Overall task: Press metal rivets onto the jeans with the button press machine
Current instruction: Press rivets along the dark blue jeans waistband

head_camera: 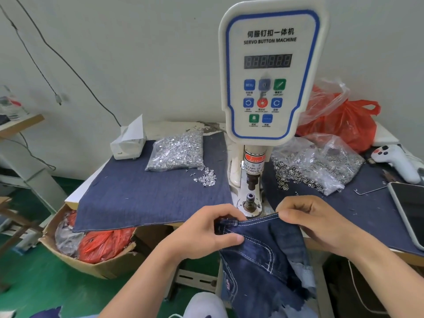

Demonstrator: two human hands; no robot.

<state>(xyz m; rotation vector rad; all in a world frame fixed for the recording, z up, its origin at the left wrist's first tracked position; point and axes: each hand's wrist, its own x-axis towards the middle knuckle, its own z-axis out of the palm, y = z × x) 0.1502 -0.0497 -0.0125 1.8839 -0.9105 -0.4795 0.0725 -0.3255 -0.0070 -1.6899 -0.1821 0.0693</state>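
I've got the jeans [263,246] at 6 o'clock, top seam just short of the lower die [250,200] of the button press machine [268,72]. Left hand [206,232] pinches the stitched edge, right hand [314,219] pinches the same edge further along. Denim looks soft, floppy, fairly heavy, so I judge grip best at the stiff double-stitched seam. Panel reads "SERVO BUTTON MACHINE", "MENU"; the sticker's legible part reads "CARE OF", "FINGER". Rivets bag [176,152] at 11 o'clock
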